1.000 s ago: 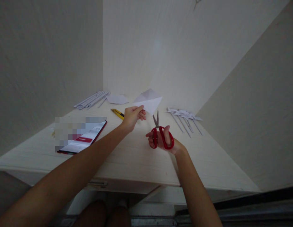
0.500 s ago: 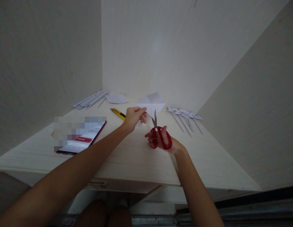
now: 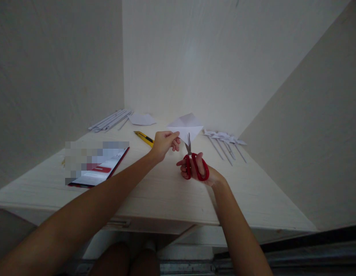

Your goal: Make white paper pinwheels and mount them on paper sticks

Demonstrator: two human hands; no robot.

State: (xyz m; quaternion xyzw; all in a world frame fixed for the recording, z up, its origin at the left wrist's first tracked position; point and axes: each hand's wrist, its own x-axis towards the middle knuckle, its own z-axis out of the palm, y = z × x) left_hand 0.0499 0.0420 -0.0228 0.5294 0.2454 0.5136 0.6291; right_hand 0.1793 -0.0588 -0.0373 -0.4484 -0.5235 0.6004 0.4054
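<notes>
My left hand [image 3: 166,144] pinches the near left edge of a creased white sheet of paper [image 3: 187,124] between thumb and fingers. In my right hand [image 3: 199,172] is a pair of scissors [image 3: 189,153] with red handles, my thumb through one loop and fingers at the other. The scissor blades are parted and point away from me, at the paper's near corner; one blade lies over the paper. A yellow utility knife [image 3: 143,138] lies just left of my left hand, its near end hidden behind that hand.
At the back left lie several rolled paper sticks [image 3: 110,120] beside a flat piece of white paper [image 3: 142,119]. Paper pinwheels on sticks [image 3: 225,140] rest to the right. A phone or tablet [image 3: 100,168] is at the left of the white table [image 3: 166,195]. Walls enclose the table.
The paper has shifted slightly to the right and tilted a little, together with my left hand. The scissors have stayed nearly in place with their blades still parted.
</notes>
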